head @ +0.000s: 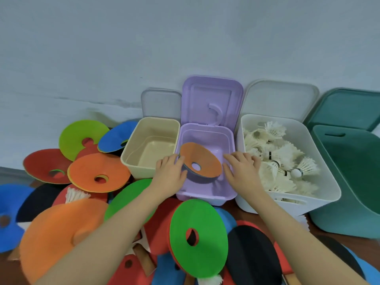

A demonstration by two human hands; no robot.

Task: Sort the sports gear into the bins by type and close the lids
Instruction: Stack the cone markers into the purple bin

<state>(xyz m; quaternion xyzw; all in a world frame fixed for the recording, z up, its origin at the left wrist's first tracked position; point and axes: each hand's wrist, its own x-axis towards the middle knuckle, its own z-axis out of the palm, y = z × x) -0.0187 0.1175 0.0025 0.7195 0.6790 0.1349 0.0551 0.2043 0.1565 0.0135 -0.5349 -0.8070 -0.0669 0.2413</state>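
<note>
An orange disc cone (pixel 202 159) with a centre hole lies tilted in the purple bin (pixel 205 190), its lid (pixel 212 99) propped up behind. My left hand (pixel 169 173) touches the cone's left edge with curled fingers. My right hand (pixel 240 167) rests on the bin's right rim beside the cone, fingers spread. The beige bin (pixel 131 159) to the left is empty. On the right, the white bin (pixel 320 194) holds several shuttlecocks (pixel 302 168). The green bin (pixel 349 202) stands at far right.
A pile of disc cones lies in front and left: green (pixel 198 237), orange (pixel 98 173), red (pixel 46 164), blue (pixel 117 137). Table tennis paddles (pixel 251 258) and loose shuttlecocks (pixel 75 195) are mixed in. All bins stand against a pale wall.
</note>
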